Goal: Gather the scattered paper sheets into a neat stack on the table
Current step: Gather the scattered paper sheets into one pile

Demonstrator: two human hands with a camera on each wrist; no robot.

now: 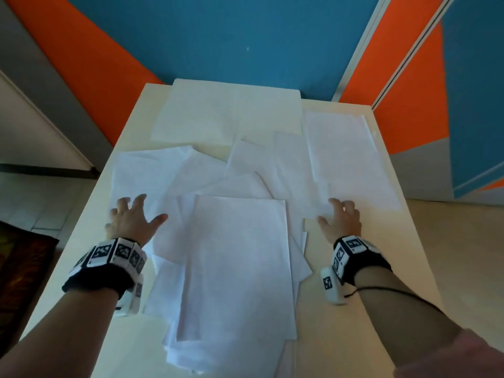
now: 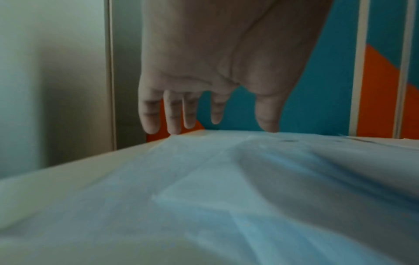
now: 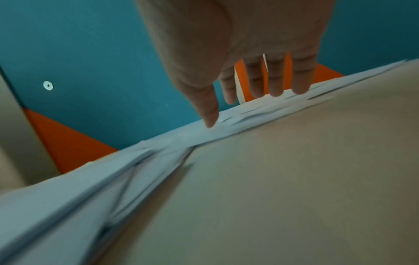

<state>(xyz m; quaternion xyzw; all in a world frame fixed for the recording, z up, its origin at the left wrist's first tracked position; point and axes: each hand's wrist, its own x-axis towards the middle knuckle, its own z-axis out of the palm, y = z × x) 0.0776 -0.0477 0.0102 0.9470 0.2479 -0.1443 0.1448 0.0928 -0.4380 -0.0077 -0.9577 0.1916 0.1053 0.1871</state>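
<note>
White paper sheets lie scattered over the cream table (image 1: 354,282). A loose pile (image 1: 234,268) sits at the near middle, with more sheets fanned behind it. My left hand (image 1: 133,216) has its fingers spread and rests on the left sheet (image 1: 141,173). In the left wrist view the fingertips (image 2: 173,129) touch the paper (image 2: 204,179). My right hand (image 1: 339,216) lies with straight fingers on the near corner of the right sheet (image 1: 351,165). The right wrist view shows its fingers (image 3: 275,86) reaching down onto overlapping sheets (image 3: 249,114).
A larger white sheet (image 1: 231,113) lies at the table's far edge against the blue and orange wall (image 1: 218,36). Bare table shows at the right side and near left. Floor and a dark rug (image 1: 21,268) are left of the table.
</note>
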